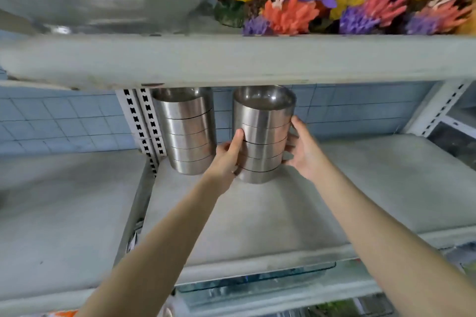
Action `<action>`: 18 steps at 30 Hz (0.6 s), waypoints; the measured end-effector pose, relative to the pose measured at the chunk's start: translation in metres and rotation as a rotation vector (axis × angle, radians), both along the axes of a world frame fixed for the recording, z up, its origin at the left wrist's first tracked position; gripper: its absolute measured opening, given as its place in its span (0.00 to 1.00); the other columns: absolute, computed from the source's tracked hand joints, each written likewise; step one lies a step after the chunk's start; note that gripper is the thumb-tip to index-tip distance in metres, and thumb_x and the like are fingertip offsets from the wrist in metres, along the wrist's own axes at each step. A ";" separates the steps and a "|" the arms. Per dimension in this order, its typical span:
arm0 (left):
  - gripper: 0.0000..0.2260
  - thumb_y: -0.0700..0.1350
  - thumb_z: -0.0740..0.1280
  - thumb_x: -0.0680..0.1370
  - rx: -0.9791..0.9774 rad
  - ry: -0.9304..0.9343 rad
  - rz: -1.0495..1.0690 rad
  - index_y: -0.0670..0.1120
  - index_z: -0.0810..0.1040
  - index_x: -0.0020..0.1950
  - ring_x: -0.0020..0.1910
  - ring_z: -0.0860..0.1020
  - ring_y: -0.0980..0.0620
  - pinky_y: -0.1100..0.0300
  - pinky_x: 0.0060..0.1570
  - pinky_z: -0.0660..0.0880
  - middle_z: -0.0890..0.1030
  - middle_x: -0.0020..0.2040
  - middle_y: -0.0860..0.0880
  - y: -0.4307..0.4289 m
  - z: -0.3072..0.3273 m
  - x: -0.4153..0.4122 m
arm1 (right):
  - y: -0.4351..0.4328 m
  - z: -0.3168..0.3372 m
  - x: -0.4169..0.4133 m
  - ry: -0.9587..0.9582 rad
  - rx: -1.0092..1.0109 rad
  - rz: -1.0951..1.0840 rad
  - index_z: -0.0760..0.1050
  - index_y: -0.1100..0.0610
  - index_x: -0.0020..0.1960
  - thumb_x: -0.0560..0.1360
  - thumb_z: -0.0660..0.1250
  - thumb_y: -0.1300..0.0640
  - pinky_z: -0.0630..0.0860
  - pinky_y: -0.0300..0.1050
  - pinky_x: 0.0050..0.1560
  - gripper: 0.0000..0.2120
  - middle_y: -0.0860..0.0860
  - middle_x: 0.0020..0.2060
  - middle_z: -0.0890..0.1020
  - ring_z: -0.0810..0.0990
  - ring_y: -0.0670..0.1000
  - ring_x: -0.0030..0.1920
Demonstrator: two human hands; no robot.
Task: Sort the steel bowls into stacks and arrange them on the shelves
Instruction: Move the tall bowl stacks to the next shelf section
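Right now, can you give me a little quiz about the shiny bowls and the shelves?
1. True or false: the left grip and the right grip both hold the right stack of steel bowls.
2. Pick one: what sits on the upper shelf? A) books B) colourful plastic corals C) shoes
3. Short answer: how many stacks of steel bowls can you see?

Key: 1 true. 2 B. 3 two: the right stack and the left stack beside it.
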State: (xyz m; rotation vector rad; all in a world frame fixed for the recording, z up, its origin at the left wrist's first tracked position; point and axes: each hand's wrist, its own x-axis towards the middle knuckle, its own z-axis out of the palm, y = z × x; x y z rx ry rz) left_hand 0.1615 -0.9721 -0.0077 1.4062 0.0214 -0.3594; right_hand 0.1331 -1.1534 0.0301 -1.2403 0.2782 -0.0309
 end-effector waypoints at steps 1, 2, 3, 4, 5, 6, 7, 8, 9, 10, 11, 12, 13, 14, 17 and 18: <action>0.39 0.72 0.67 0.65 0.005 0.001 0.018 0.42 0.71 0.62 0.37 0.75 0.54 0.55 0.56 0.78 0.75 0.40 0.50 -0.001 0.000 0.007 | 0.000 -0.002 0.008 -0.001 0.004 -0.003 0.79 0.44 0.53 0.76 0.65 0.38 0.74 0.62 0.58 0.12 0.53 0.54 0.82 0.78 0.56 0.54; 0.36 0.71 0.66 0.67 0.005 -0.003 0.044 0.43 0.73 0.61 0.43 0.77 0.53 0.53 0.62 0.76 0.77 0.44 0.50 -0.002 -0.001 0.014 | 0.000 -0.004 0.016 -0.004 0.008 -0.003 0.79 0.45 0.53 0.76 0.65 0.38 0.75 0.60 0.56 0.13 0.53 0.55 0.81 0.78 0.56 0.54; 0.31 0.70 0.66 0.68 -0.002 -0.016 0.069 0.46 0.75 0.55 0.44 0.78 0.52 0.54 0.60 0.76 0.79 0.44 0.50 -0.003 -0.003 0.020 | 0.000 -0.007 0.022 -0.008 0.015 0.000 0.79 0.46 0.51 0.76 0.65 0.39 0.75 0.59 0.54 0.12 0.53 0.54 0.81 0.78 0.56 0.53; 0.25 0.70 0.66 0.69 -0.005 -0.027 0.084 0.48 0.76 0.47 0.41 0.77 0.52 0.56 0.52 0.75 0.78 0.39 0.51 -0.005 -0.004 0.024 | 0.000 -0.009 0.028 -0.015 0.024 0.001 0.79 0.46 0.50 0.76 0.66 0.39 0.75 0.58 0.54 0.12 0.54 0.54 0.80 0.78 0.56 0.52; 0.23 0.70 0.65 0.69 -0.005 -0.037 0.090 0.49 0.75 0.40 0.37 0.74 0.52 0.57 0.45 0.72 0.76 0.34 0.52 -0.007 -0.002 0.026 | -0.001 -0.011 0.034 -0.022 0.032 0.007 0.79 0.45 0.50 0.76 0.66 0.39 0.74 0.58 0.54 0.11 0.53 0.53 0.80 0.77 0.56 0.52; 0.24 0.71 0.65 0.67 -0.007 -0.035 0.094 0.50 0.74 0.37 0.35 0.72 0.52 0.58 0.41 0.69 0.74 0.32 0.52 -0.009 -0.002 0.028 | -0.002 -0.013 0.039 -0.026 0.031 0.016 0.79 0.45 0.51 0.76 0.67 0.38 0.74 0.58 0.53 0.12 0.53 0.53 0.80 0.77 0.56 0.52; 0.25 0.73 0.65 0.64 -0.009 -0.022 0.105 0.51 0.75 0.38 0.37 0.73 0.52 0.57 0.43 0.69 0.75 0.34 0.51 -0.011 -0.002 0.030 | -0.004 -0.013 0.043 -0.026 0.025 0.028 0.79 0.45 0.54 0.75 0.67 0.38 0.74 0.58 0.54 0.14 0.53 0.54 0.80 0.77 0.56 0.52; 0.28 0.75 0.65 0.61 -0.008 -0.004 0.119 0.51 0.78 0.42 0.41 0.75 0.52 0.56 0.46 0.71 0.77 0.38 0.50 -0.013 -0.002 0.031 | -0.006 -0.013 0.048 -0.023 0.009 0.043 0.78 0.45 0.58 0.74 0.68 0.37 0.75 0.58 0.54 0.18 0.53 0.56 0.80 0.78 0.56 0.53; 0.33 0.76 0.65 0.58 -0.013 0.010 0.139 0.51 0.79 0.47 0.46 0.77 0.53 0.55 0.50 0.72 0.79 0.44 0.51 -0.015 -0.005 0.035 | -0.009 -0.012 0.052 -0.020 -0.018 0.064 0.77 0.45 0.63 0.73 0.69 0.36 0.77 0.58 0.53 0.22 0.53 0.58 0.81 0.78 0.56 0.53; 0.37 0.78 0.65 0.56 -0.018 0.023 0.166 0.51 0.80 0.52 0.50 0.78 0.53 0.55 0.54 0.73 0.81 0.48 0.52 -0.017 -0.006 0.038 | -0.010 -0.010 0.055 -0.020 -0.049 0.090 0.76 0.45 0.66 0.71 0.70 0.35 0.78 0.56 0.50 0.26 0.52 0.59 0.81 0.79 0.56 0.52; 0.42 0.79 0.65 0.54 -0.024 0.039 0.194 0.51 0.80 0.56 0.52 0.79 0.54 0.55 0.55 0.74 0.82 0.50 0.53 -0.020 -0.007 0.039 | -0.011 -0.008 0.058 -0.017 -0.070 0.114 0.75 0.44 0.68 0.70 0.70 0.35 0.79 0.55 0.47 0.29 0.52 0.60 0.80 0.79 0.56 0.51; 0.44 0.80 0.65 0.53 -0.024 0.048 0.216 0.51 0.79 0.58 0.51 0.79 0.54 0.56 0.52 0.75 0.82 0.49 0.54 -0.022 -0.010 0.040 | -0.012 -0.007 0.061 -0.012 -0.084 0.126 0.74 0.44 0.68 0.69 0.71 0.34 0.78 0.54 0.46 0.30 0.52 0.61 0.80 0.79 0.56 0.52; 0.44 0.80 0.66 0.53 -0.026 0.037 0.228 0.50 0.79 0.57 0.47 0.78 0.53 0.56 0.46 0.74 0.81 0.45 0.54 -0.024 -0.012 0.041 | -0.013 -0.006 0.064 -0.011 -0.090 0.129 0.74 0.43 0.68 0.69 0.71 0.35 0.77 0.55 0.46 0.30 0.52 0.63 0.80 0.78 0.56 0.54; 0.42 0.80 0.65 0.54 -0.026 0.027 0.232 0.50 0.78 0.54 0.41 0.76 0.53 0.58 0.40 0.71 0.79 0.40 0.54 -0.026 -0.013 0.041 | -0.014 -0.005 0.066 -0.010 -0.093 0.130 0.74 0.43 0.68 0.71 0.70 0.35 0.77 0.56 0.48 0.28 0.52 0.64 0.79 0.78 0.57 0.56; 0.38 0.77 0.64 0.59 -0.024 0.006 0.230 0.47 0.76 0.53 0.31 0.71 0.53 0.59 0.34 0.65 0.74 0.31 0.54 -0.026 -0.009 0.035 | -0.019 -0.007 0.069 -0.010 -0.103 0.171 0.72 0.41 0.69 0.71 0.70 0.35 0.76 0.59 0.52 0.28 0.52 0.67 0.77 0.76 0.60 0.65; 0.37 0.76 0.64 0.62 -0.005 -0.008 0.218 0.46 0.76 0.54 0.31 0.71 0.53 0.59 0.34 0.66 0.74 0.31 0.53 -0.026 -0.009 0.032 | -0.021 -0.008 0.068 -0.023 -0.122 0.202 0.72 0.39 0.70 0.69 0.71 0.34 0.76 0.59 0.53 0.30 0.50 0.68 0.76 0.75 0.59 0.66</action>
